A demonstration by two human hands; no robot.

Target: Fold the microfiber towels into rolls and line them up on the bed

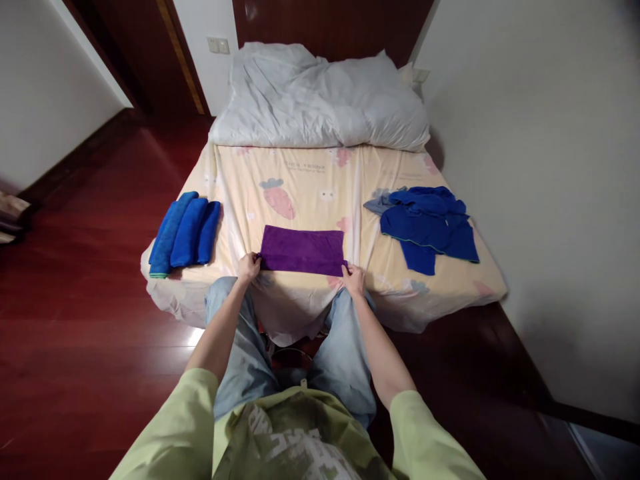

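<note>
A purple towel (303, 249) lies flat and folded into a rectangle near the foot of the bed (300, 187). My left hand (248, 267) pinches its near left corner. At the near right corner my right hand (354, 278) grips the towel the same way. Both hands are closed on the cloth at the bed's front edge.
Three rolled blue towels (186, 232) lie side by side at the bed's left edge. A loose heap of blue cloths (425, 223) sits on the right side. A white duvet (320, 100) covers the head end. A wall runs close along the right; dark wooden floor (85, 287) lies to the left.
</note>
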